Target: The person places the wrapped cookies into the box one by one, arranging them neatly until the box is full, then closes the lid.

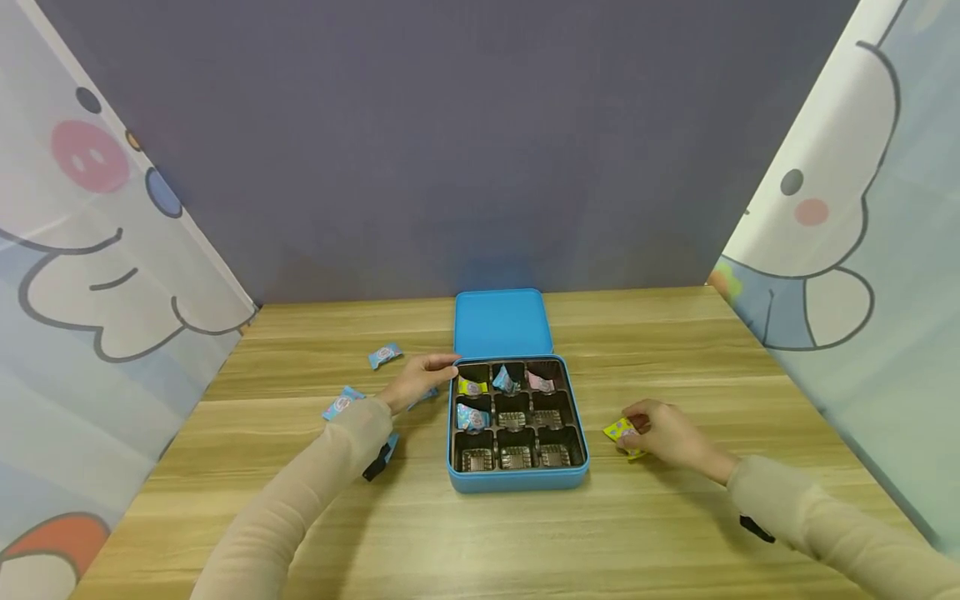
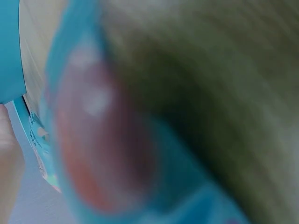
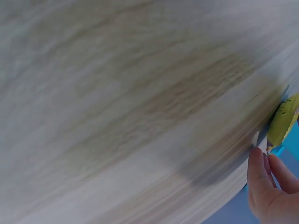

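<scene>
A blue tin box (image 1: 517, 482) stands with its lid folded back, a dark divided tray inside. The back row of compartments has a yellow wrapped candy (image 1: 472, 387), a blue one (image 1: 506, 381) and a pink one (image 1: 540, 382); a blue-and-pink candy (image 1: 472, 417) lies in the middle row's left compartment. My left hand (image 1: 416, 380) touches the tin's left rim near the back corner, fingers extended. To the right of the tin, my right hand (image 1: 670, 433) pinches a yellow wrapped candy (image 1: 619, 429) low over the table; the same candy (image 3: 284, 120) shows in the right wrist view.
Blue wrapped candies lie left of the tin: one at the back (image 1: 386, 355), one farther left (image 1: 343, 402), others partly hidden by the left hand and wrist. The lid (image 1: 502, 323) rests behind the tin. A blurred blue wrapper (image 2: 105, 135) fills much of the left wrist view.
</scene>
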`<state>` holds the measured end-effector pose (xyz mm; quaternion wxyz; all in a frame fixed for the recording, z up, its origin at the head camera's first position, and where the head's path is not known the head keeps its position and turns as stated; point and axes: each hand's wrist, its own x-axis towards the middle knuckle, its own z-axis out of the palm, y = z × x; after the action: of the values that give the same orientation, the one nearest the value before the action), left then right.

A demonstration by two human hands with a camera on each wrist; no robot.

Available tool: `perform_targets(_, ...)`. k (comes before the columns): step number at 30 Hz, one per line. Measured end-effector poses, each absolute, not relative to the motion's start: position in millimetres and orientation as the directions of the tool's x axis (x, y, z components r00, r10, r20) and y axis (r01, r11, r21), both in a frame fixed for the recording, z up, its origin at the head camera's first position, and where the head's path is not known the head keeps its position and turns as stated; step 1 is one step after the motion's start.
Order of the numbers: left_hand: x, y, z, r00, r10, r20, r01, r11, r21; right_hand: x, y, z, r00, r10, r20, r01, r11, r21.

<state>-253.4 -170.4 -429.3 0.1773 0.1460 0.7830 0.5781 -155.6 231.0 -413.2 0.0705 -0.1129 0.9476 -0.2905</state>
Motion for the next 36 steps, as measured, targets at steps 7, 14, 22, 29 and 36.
perform_targets(7, -254.7, -170.3, -430.9, -0.893, 0.442, -0.091, 0.044, 0.287, 0.957, -154.6, 227.2, -413.0, -0.963, -0.268, -0.030, -0.208, 0.811, -0.547)
perform_targets(14, -255.4, -168.9, -430.3, -0.894, 0.439, -0.091, 0.044, 0.288, 0.957, -158.1, 230.3, -411.2, -0.938, -0.346, -0.006, -0.286, 0.784, -0.552)
perform_targets(22, -255.1, -167.4, -429.6, -0.893, 0.442, -0.081, 0.053, 0.282, 0.958, -169.0, 237.5, -411.4, -0.881, -0.472, -0.038, -0.367, 0.731, -0.575)
perform_targets(29, -254.3, -168.4, -432.7, -0.895, 0.438, -0.086, 0.050, 0.289, 0.956, -174.0, 239.1, -413.0, -0.844, -0.535, -0.027, -0.432, 0.709, -0.558)
perform_targets(36, -253.8, -169.5, -432.3, -0.897, 0.432, -0.092, 0.045, 0.296, 0.954, -172.5, 238.3, -412.3, -0.841, -0.541, -0.018, -0.445, 0.709, -0.547)
